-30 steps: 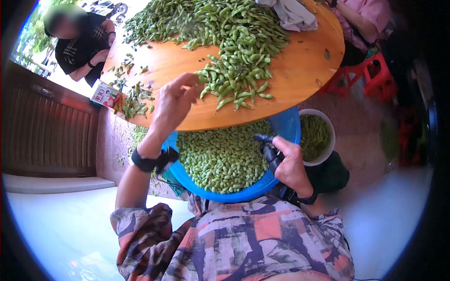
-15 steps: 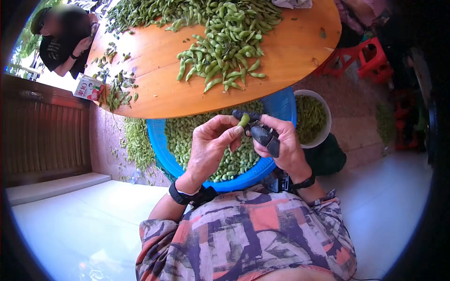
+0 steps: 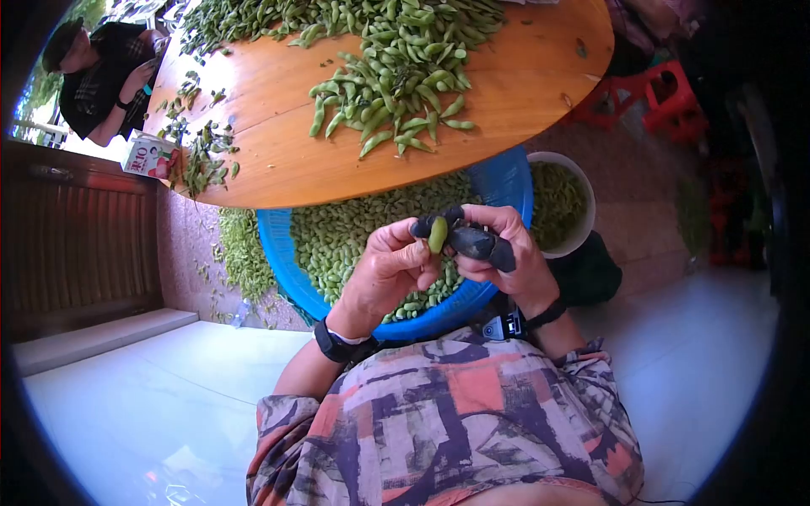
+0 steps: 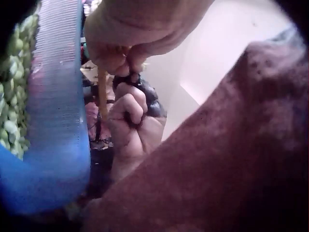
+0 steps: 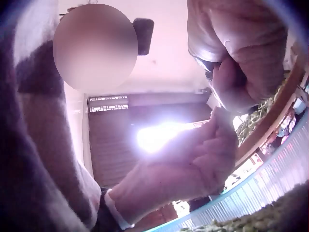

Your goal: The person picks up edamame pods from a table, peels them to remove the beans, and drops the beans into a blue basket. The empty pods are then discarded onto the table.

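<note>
A single green pod [image 3: 437,234] is pinched between the thumb and fingers of the left hand [image 3: 381,274]. The right hand [image 3: 513,253], with black coverings [image 3: 474,243] on its thumb and a finger, meets the pod from the other side. Both hands are over a blue basket [image 3: 274,244] of shelled green beans [image 3: 325,244]. In the left wrist view the left hand [image 4: 145,29] and the right hand [image 4: 133,125] touch at the fingertips. The right wrist view has the left hand [image 5: 178,164] below the right hand [image 5: 241,48]; the pod cannot be made out there.
Pods [image 3: 396,76] are heaped on the orange table [image 3: 270,143], with leafy scraps [image 3: 207,156] and a printed carton [image 3: 150,157] at its left edge. A white bucket [image 3: 588,211] stands right of the basket. Husks [image 3: 246,253] lie on the floor. A person [image 3: 101,76] sits far left, near the door.
The left hand has come back from the pods on the table to the right hand, bringing a pod. Since half a second ago, the pod has turned more upright; the view has shifted slightly.
</note>
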The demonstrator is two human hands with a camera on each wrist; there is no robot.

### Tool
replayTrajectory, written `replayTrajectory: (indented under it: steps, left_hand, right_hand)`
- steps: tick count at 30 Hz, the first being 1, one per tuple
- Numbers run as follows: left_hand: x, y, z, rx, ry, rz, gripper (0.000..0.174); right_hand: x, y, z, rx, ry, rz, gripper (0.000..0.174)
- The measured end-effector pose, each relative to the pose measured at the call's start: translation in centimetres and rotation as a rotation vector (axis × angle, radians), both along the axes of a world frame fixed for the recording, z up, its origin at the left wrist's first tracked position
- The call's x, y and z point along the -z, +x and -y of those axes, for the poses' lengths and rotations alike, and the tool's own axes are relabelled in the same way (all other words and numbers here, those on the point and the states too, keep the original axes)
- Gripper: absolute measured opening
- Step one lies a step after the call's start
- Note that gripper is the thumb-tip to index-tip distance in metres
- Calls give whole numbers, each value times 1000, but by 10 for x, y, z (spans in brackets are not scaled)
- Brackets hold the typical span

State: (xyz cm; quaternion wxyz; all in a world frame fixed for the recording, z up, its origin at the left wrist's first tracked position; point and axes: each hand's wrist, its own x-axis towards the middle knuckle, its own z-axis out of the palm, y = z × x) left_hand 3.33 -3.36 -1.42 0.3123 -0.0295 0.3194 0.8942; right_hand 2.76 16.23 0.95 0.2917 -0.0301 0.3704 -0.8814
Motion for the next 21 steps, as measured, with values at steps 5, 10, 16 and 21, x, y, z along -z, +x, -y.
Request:
replayTrajectory:
  steps: [5, 10, 16, 21]
  left_hand:
    - [-3, -5, 4, 74, -49, -60, 26]
    - [-23, -7, -11, -219, -718, -420, 35]
    - [-31, -6, -12, -163, -1224, -879, 25]
    - [-19, -2, -7, -148, -1130, -888, 23]
  right_hand:
    - [-7, 2, 0, 45, 262, -106, 10]
    - [-2, 0, 11, 337, 926, -845, 15]
    - [-4, 6, 13, 328, 1055, -854, 22]
    - [3, 4, 15, 354, 1069, -833, 21]
